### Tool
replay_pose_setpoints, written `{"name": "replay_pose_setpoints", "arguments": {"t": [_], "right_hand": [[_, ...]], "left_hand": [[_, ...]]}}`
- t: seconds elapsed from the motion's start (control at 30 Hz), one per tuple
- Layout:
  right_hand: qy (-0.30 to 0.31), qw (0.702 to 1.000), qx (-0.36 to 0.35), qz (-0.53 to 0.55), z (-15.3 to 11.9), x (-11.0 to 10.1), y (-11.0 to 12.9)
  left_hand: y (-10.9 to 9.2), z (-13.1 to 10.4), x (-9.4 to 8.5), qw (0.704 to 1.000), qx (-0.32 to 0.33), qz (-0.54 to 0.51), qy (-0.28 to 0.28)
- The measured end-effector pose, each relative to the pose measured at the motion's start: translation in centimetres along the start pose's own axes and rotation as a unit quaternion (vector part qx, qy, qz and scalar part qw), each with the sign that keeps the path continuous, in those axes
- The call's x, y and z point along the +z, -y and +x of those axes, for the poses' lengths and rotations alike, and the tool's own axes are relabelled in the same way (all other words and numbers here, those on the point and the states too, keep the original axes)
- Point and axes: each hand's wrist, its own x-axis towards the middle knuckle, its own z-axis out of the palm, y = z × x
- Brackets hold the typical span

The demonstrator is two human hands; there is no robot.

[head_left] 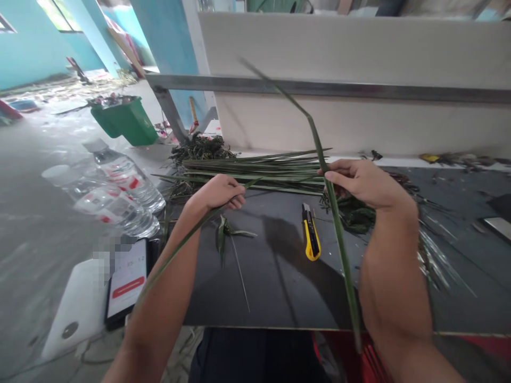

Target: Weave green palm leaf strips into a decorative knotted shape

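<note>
Pinched in my left hand (223,192) is a narrow green leaf strip (175,250) that trails back along my forearm. My right hand (355,181) grips a long green leaf blade (338,234) between thumb and fingers; the blade bends near its top and its lower end hangs past the table edge. Between my hands lies a yellow utility knife (311,234). A small folded leaf piece (223,234) with a thin stem rests below my left hand. Behind both hands is a bundle of long leaves (255,170).
Two water bottles (123,175) and a phone (128,282) are at the left of the dark table (271,298). Dark woven leaf pieces (203,149) are piled at the back. Silvery strips (439,255) lie at the right. A green bin (131,122) stands on the floor.
</note>
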Motion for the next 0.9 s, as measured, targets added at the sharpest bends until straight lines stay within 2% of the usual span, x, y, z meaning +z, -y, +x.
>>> {"name": "replay_pose_setpoints", "arguments": {"t": [0.17,0.3,0.43,0.53,0.67,0.8,0.9], "right_hand": [[0.028,0.995,-0.027,0.091,0.4,3.0,1.1],[0.04,0.986,-0.031,0.158,0.5,7.0,2.0],[0.043,0.966,-0.023,0.253,0.1,12.1,1.2],[0.028,0.957,-0.012,0.287,-0.4,15.0,-0.2],[-0.019,0.95,-0.004,0.312,-1.0,16.3,-1.8],[-0.049,0.943,0.005,0.33,-1.3,16.5,-2.7],[-0.053,0.945,0.006,0.324,-1.5,16.7,-3.2]], "left_hand": [[0.5,-1.1,3.6,0.996,0.043,-0.075,-0.011],[1.1,-2.1,6.2,0.984,0.077,-0.161,-0.014],[2.5,-2.2,8.4,0.97,0.116,-0.212,-0.032],[3.9,-1.8,9.8,0.964,0.143,-0.214,-0.06],[5.3,-1.5,11.1,0.97,0.156,-0.167,-0.08],[5.8,-1.7,11.4,0.975,0.198,-0.074,-0.064],[5.8,-1.9,11.2,0.979,0.196,-0.036,-0.043]]}}
